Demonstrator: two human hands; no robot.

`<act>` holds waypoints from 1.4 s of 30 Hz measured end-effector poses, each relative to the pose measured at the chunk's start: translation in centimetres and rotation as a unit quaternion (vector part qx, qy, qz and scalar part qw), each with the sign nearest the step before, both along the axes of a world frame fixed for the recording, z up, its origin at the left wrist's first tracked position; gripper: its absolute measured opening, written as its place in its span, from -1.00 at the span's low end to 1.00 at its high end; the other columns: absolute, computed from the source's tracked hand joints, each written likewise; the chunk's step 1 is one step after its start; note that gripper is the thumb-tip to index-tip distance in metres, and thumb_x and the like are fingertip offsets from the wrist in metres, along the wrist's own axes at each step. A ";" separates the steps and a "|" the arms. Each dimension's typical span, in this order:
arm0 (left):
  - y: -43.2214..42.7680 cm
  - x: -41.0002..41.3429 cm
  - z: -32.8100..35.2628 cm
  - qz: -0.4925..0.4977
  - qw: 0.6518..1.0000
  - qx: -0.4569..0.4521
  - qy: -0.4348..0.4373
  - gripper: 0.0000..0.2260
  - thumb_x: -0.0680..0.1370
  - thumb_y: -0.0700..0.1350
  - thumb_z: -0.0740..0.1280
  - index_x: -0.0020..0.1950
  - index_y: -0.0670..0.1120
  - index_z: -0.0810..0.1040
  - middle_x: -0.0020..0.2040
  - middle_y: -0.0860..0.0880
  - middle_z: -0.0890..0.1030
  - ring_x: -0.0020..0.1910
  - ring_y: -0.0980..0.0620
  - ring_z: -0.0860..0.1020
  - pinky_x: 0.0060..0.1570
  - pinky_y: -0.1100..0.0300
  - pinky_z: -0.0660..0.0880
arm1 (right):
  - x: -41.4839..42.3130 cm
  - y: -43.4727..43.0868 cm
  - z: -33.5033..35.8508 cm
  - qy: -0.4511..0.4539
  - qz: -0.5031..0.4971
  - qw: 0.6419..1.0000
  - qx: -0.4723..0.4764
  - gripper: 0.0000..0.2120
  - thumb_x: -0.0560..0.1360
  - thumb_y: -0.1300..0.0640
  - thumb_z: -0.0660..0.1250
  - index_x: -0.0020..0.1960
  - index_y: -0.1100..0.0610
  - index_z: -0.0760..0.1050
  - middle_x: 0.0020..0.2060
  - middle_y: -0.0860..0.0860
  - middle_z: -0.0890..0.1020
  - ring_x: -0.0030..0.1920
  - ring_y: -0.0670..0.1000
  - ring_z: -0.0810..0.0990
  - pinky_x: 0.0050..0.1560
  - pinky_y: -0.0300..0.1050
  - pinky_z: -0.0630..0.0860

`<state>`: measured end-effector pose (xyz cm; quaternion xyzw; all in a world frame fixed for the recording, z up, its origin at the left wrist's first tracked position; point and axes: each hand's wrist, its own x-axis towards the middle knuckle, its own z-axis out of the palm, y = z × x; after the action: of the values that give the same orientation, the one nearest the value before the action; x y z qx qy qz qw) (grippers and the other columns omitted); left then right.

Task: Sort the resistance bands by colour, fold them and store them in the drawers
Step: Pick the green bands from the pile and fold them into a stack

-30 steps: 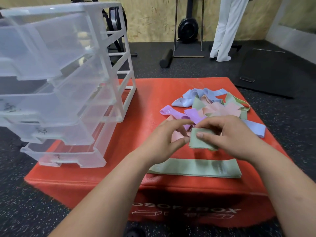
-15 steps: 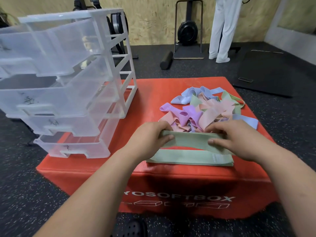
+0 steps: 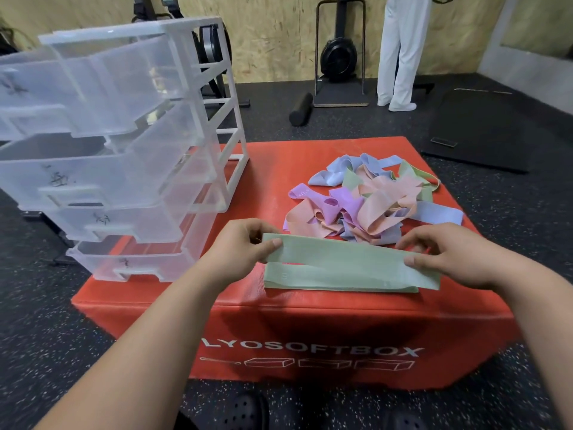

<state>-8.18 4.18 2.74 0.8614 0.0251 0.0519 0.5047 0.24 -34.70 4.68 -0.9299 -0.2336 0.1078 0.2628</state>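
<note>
Two hands on one green band point(image 3: 341, 259): fingers of left hand point(image 3: 245, 252) and right hand point(image 3: 446, 259) pinch its ends, holding it just over a second green band point(image 3: 297, 279) lying flat near the red box point(image 3: 279, 324) front edge. Risk: uneven release skews the pair; loose ends slip off the edge.

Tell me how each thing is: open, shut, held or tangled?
Held green band, stretched out flat.
Left hand, pinching its left end.
Right hand, pinching its right end.
Second green band, lying flat on the red box.
Band pile, tangled, unsorted.
Drawers, all pulled open.
</note>
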 end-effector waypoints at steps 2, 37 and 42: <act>0.3 0.1 -0.1 0.031 0.999 -0.018 0.007 -0.92 0.60 -0.21 0.51 0.03 -0.03 0.74 -0.12 -0.09 0.77 -0.15 -0.11 0.72 -0.01 -0.11 0.69 | 0.2 -0.5 -0.3 0.037 -0.018 0.999 0.025 -0.81 0.52 0.12 0.54 0.09 -0.07 0.66 -0.25 -0.03 0.68 -0.34 -0.14 0.60 -0.27 -0.31 0.52; 1.5 1.0 -3.2 -0.092 0.935 0.341 0.025 -0.36 0.40 0.15 0.64 0.44 0.15 0.53 0.24 0.19 0.52 0.18 0.13 0.55 0.15 0.16 0.49 | 1.0 0.2 -3.6 -0.030 0.017 0.994 -0.105 -0.38 0.33 -0.14 0.65 0.34 -0.19 0.54 0.22 -0.29 0.58 0.21 -0.19 0.54 0.24 -0.16 0.49; 1.6 0.7 -3.2 -0.117 0.931 0.344 0.027 -0.36 0.38 0.06 0.66 0.43 0.18 0.54 0.22 0.22 0.65 0.13 0.12 0.61 0.19 0.05 0.58 | 0.9 0.1 -4.5 -0.057 0.042 0.987 -0.147 -0.41 0.29 -0.08 0.68 0.28 -0.21 0.58 0.17 -0.27 0.64 0.20 -0.12 0.59 0.23 -0.12 0.51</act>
<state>-7.46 5.75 -0.49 0.9801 -0.0813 -0.0254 0.1793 1.17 -34.58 0.19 -0.9525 -0.2686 0.0982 0.1049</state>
